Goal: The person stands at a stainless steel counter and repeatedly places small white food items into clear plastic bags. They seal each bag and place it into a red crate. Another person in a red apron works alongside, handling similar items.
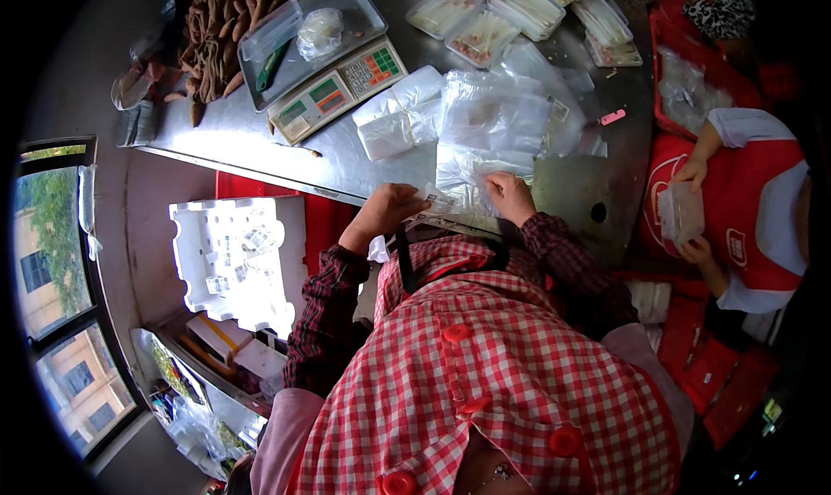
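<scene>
At the near edge of the metal table, my left hand (393, 210) pinches a small clear plastic piece with a printed label (439, 199). My right hand (511, 197) has its fingertips on a clear plastic bag (483, 164), to the right of the label. Beyond both hands lies a stack of flat clear plastic bags (493, 108). A tied bundle of folded clear bags (399, 115) is at its left. More loose plastic, one sheet with a printed label (558, 108), spreads to the right of the stack.
A digital scale (337, 92) bears a metal tray (311, 37) with a green-handled tool. Brown roots (221, 30) are heaped at the far left. Packed trays of pale sticks (483, 37) stand at the back. A pink-handled knife (612, 117) lies right. A co-worker (746, 203) holds a packed tray.
</scene>
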A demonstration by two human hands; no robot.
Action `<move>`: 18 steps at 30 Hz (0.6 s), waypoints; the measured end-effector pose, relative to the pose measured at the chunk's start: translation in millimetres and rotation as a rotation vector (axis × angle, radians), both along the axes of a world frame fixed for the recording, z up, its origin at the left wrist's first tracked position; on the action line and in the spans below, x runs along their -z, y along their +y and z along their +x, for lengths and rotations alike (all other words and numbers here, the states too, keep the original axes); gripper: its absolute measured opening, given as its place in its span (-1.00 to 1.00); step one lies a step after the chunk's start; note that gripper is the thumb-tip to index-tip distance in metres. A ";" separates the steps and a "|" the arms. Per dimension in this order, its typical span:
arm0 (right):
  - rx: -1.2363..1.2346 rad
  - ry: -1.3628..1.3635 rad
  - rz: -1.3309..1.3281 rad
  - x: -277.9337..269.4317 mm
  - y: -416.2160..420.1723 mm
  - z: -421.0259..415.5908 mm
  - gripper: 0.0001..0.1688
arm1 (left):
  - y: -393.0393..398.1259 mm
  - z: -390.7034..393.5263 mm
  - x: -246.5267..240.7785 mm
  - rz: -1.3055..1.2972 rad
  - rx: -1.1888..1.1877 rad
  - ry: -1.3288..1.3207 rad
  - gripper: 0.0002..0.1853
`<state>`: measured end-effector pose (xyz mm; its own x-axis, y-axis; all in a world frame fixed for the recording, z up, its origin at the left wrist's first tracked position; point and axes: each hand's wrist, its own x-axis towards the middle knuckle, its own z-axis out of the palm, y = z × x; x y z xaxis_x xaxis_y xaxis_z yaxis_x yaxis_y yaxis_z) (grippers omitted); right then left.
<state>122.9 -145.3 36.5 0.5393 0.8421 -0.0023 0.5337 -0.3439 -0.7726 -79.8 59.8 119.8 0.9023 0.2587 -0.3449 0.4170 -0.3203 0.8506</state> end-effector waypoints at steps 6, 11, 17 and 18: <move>0.224 0.014 0.016 -15.2 12.9 55.2 -0.86 | -21.5 61.2 45.5 -0.059 -0.046 -0.018 -0.66; -0.160 -0.183 0.224 -89.5 17.9 20.9 -0.85 | -43.6 66.5 112.0 0.085 -0.237 0.244 -0.57; -0.385 -0.387 -0.123 -8.7 -5.9 -21.3 -0.53 | -43.7 65.1 113.4 0.198 -0.212 0.223 -0.55; -0.391 -0.424 -0.128 -7.8 -8.5 -22.2 -0.49 | -44.5 66.5 110.5 0.169 -0.227 0.217 -0.55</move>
